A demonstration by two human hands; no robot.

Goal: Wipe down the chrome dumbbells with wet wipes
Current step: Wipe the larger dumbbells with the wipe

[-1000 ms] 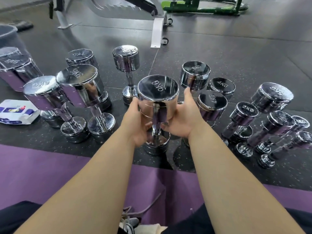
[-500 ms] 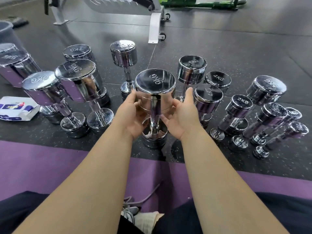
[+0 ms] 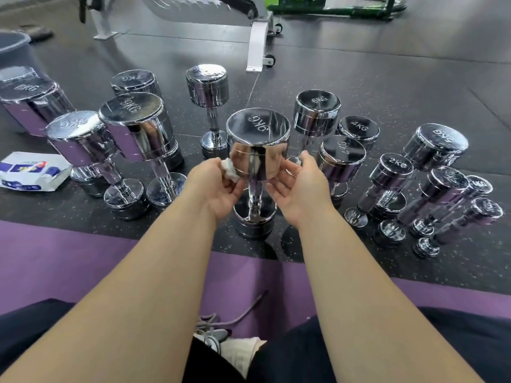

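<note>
Speckled black rubber floor [image 3: 387,92]; purple mat [image 3: 69,266] along near edge. White bench frame [image 3: 257,42] on small wheels at rear, green equipment frame [image 3: 331,6] behind; grey bin [image 3: 13,51] far left

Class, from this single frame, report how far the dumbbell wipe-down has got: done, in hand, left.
Done: nothing can be confirmed; all the chrome shines alike. In hand: the left hand holds a wipe at the upper head of the central 9KG dumbbell, the right hand open beside it. Left: possibly the surrounding dumbbells; the wipes pack lies at left.
</note>
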